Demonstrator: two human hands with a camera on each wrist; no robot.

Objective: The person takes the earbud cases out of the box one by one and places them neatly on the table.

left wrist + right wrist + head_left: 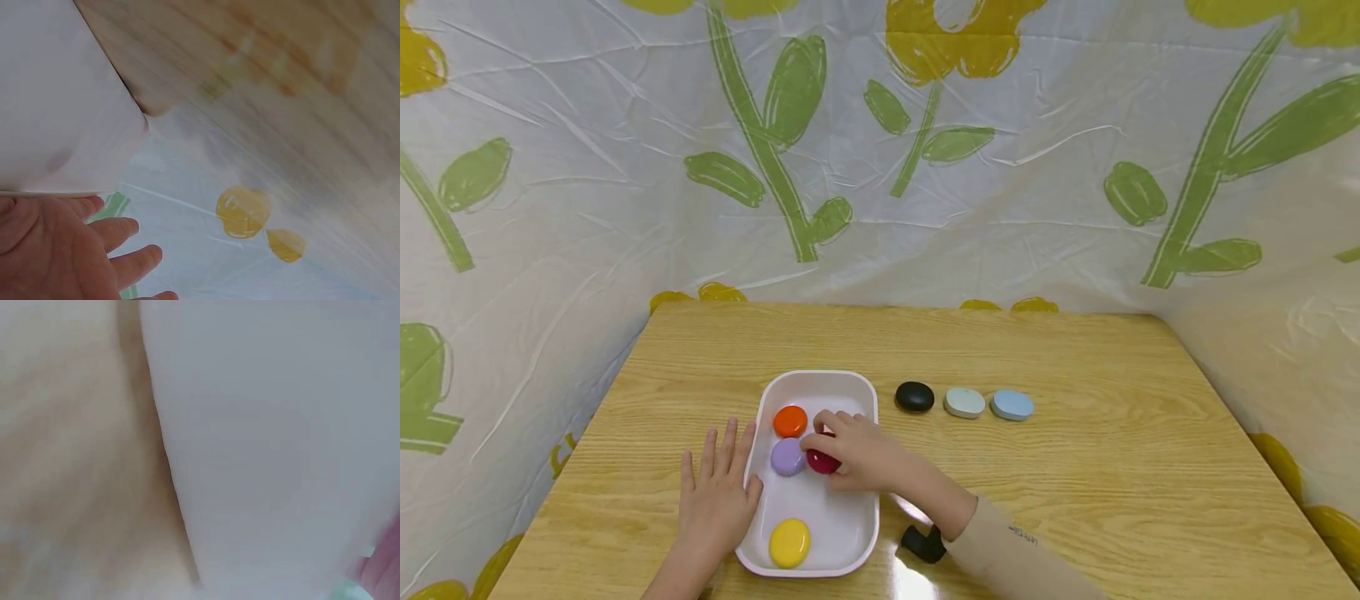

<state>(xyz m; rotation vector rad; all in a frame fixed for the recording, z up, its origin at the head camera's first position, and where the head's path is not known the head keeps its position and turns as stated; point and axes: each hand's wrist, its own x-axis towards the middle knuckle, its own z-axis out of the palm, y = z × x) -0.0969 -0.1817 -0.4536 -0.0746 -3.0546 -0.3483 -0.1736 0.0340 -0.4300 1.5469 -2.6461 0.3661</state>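
Note:
My right hand [867, 457] reaches over the white tray [842, 537] and grips a glossy dark red rounded disc [822, 461] with curled fingers; part of the disc is hidden behind them. Right beside it in the tray lies a lilac disc [787, 457], with an orange-red disc [790, 422] just beyond. Nearer to me, a yellow disc [789, 543] sits at the tray's front end. My left hand [718, 500] has its fingers straight and spread, the thumb at the tray's left rim. In the left wrist view, that hand's fingers [134, 265] extend beside the tray wall.
To the right of the tray stand a black rounded piece [914, 397], a pale green one [964, 402] and a light blue one [1012, 405] in a row. A black device [923, 543] is by my right wrist. Flower-printed sheeting [1000, 225] surrounds the wooden table [1105, 475].

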